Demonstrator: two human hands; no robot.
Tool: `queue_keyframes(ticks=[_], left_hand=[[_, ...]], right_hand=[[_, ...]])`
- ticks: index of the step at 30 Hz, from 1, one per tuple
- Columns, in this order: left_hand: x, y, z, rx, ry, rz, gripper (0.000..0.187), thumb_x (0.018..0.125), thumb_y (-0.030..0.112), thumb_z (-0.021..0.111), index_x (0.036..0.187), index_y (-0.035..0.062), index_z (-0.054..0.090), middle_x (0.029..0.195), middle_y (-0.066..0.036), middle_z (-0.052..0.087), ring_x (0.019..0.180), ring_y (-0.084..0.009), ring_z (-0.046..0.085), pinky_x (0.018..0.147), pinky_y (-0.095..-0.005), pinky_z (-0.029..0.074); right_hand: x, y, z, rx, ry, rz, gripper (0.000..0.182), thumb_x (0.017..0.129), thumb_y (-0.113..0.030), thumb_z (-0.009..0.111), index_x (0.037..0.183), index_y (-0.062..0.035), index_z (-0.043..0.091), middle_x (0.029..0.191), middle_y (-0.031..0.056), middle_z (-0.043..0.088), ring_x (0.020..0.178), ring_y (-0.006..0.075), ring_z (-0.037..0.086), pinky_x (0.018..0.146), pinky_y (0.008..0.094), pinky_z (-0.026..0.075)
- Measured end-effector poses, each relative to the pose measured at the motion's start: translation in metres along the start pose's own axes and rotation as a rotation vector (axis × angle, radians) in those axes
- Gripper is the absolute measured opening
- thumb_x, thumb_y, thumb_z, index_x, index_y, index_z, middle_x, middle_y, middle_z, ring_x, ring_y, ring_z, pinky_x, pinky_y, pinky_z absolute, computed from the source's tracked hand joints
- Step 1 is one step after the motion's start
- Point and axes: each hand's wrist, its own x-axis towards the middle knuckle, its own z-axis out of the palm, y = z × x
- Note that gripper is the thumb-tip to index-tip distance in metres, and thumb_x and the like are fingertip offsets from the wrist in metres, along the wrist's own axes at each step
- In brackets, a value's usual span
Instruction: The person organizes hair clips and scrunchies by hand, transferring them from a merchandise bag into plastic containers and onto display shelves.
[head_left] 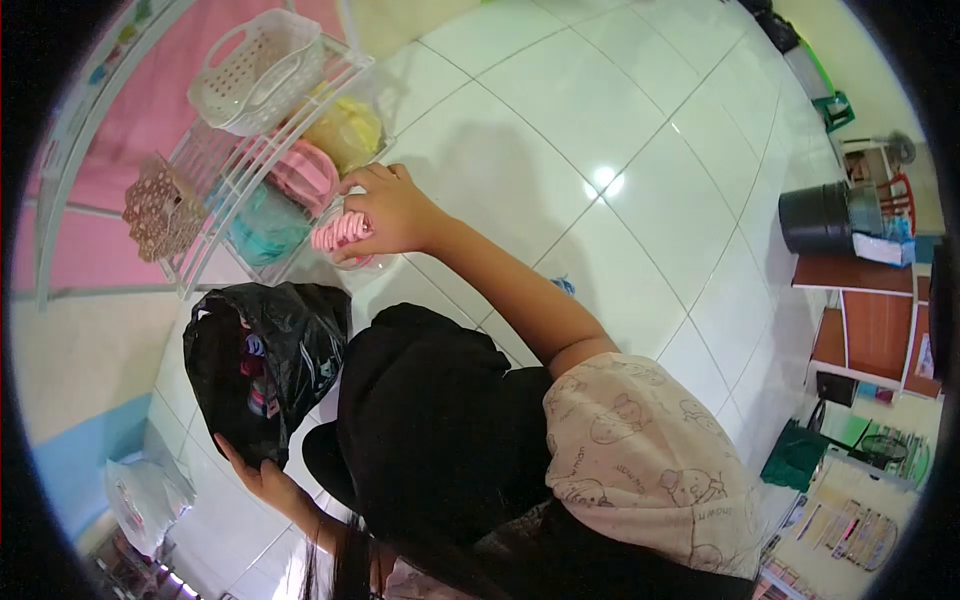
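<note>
Right hand point(390, 210) pinching a stack of pink pieces point(340, 232) at the white rack point(215, 185); left hand point(262, 478) cupped under an open black bag point(265, 365), already holding a few items. Probably mid-way: pink, teal and yellow stock left on the rack.

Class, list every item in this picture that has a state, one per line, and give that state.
Right hand: closed on a stack of pink items at the rack.
Left hand: gripping the black bag from below.
Black bag: mouth open, items inside.
White basket: on top of the rack, tilted, looks empty.
Rack: holds yellow, pink and teal goods.
Dark bin: upright on the floor.
</note>
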Motion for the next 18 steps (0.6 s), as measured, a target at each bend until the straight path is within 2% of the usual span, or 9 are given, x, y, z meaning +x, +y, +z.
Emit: queue_keyframes(ticks=[4,7,10,13,14,15,16,17,18], left_hand=[[0.001,0.001,-0.005,-0.008,-0.039,0.014,0.086,0.064,-0.008,0.037,0.149,0.0064,0.039,0.150,-0.018,0.040,0.131,-0.0278,0.045,0.108,-0.0318,0.034],[-0.003,0.012,0.001,0.092,0.001,0.002,0.085,0.066,-0.008,0.038,0.149,0.0080,0.039,0.149,-0.018,0.041,0.126,-0.0261,0.049,0.105,-0.0309,0.037],[-0.006,0.019,0.005,0.033,0.016,-0.017,0.076,0.072,-0.001,0.040,0.148,0.0047,0.040,0.149,-0.019,0.041,0.132,-0.0297,0.044,0.109,-0.0364,0.035],[-0.007,0.003,0.003,0.023,0.003,0.002,0.069,0.078,0.003,0.041,0.147,0.0018,0.039,0.149,-0.019,0.040,0.136,-0.0310,0.040,0.112,-0.0388,0.033],[-0.006,0.002,-0.001,0.025,0.016,0.017,0.068,0.079,0.004,0.042,0.147,0.0012,0.039,0.149,-0.019,0.040,0.136,-0.0307,0.041,0.112,-0.0386,0.033],[-0.008,0.011,0.003,0.077,0.032,0.003,0.065,0.082,0.004,0.043,0.147,0.0005,0.039,0.148,-0.018,0.042,0.136,-0.0287,0.041,0.113,-0.0387,0.032],[-0.007,-0.008,-0.003,0.078,0.033,0.081,0.071,0.076,-0.002,0.042,0.146,0.0036,0.042,0.148,-0.016,0.043,0.133,-0.0260,0.045,0.111,-0.0351,0.033],[-0.010,0.007,0.003,-0.003,0.005,0.011,0.070,0.077,-0.004,0.042,0.147,0.0028,0.041,0.150,-0.016,0.042,0.135,-0.0255,0.042,0.112,-0.0351,0.030],[-0.011,0.003,0.005,0.054,0.027,0.056,0.068,0.080,-0.007,0.044,0.147,0.0016,0.040,0.149,-0.017,0.042,0.136,-0.0259,0.041,0.113,-0.0350,0.029]], right_hand=[[0.008,0.015,0.010,0.500,0.104,0.199,0.062,0.068,-0.066,0.073,0.099,-0.0117,0.073,0.119,0.0096,0.059,0.119,0.0315,0.049,0.097,0.0525,0.035],[0.012,0.003,0.000,0.331,0.036,0.156,0.067,0.067,-0.064,0.076,0.106,-0.0101,0.070,0.121,0.0111,0.059,0.119,0.0324,0.051,0.099,0.0480,0.038],[0.006,-0.003,0.008,0.097,-0.004,0.052,0.059,0.073,-0.048,0.080,0.116,-0.0100,0.065,0.125,0.0150,0.057,0.121,0.0288,0.051,0.100,0.0350,0.040],[-0.017,0.019,0.007,0.593,0.182,0.125,0.053,0.082,-0.038,0.075,0.123,-0.0088,0.061,0.126,0.0143,0.057,0.124,0.0261,0.050,0.104,0.0373,0.038],[-0.042,0.036,0.015,0.606,0.307,0.438,0.048,0.083,-0.034,0.075,0.118,-0.0050,0.062,0.121,0.0151,0.060,0.116,0.0288,0.055,0.103,0.0364,0.040],[-0.082,0.046,-0.009,0.497,0.244,0.644,0.045,0.090,-0.030,0.068,0.125,-0.0034,0.058,0.127,0.0154,0.056,0.124,0.0267,0.049,0.107,0.0410,0.035],[-0.125,0.040,-0.026,0.169,0.284,0.686,0.046,0.090,-0.030,0.068,0.126,-0.0032,0.057,0.128,0.0174,0.055,0.125,0.0295,0.048,0.107,0.0426,0.035],[-0.189,0.059,-0.027,-0.082,0.273,0.647,0.057,0.088,-0.034,0.069,0.134,-0.0051,0.052,0.137,0.0211,0.049,0.130,0.0360,0.043,0.110,0.0466,0.033],[-0.246,0.063,-0.033,-0.337,0.017,0.857,0.074,0.087,-0.039,0.069,0.147,-0.0094,0.037,0.148,0.0228,0.038,0.137,0.0424,0.034,0.112,0.0515,0.029]])
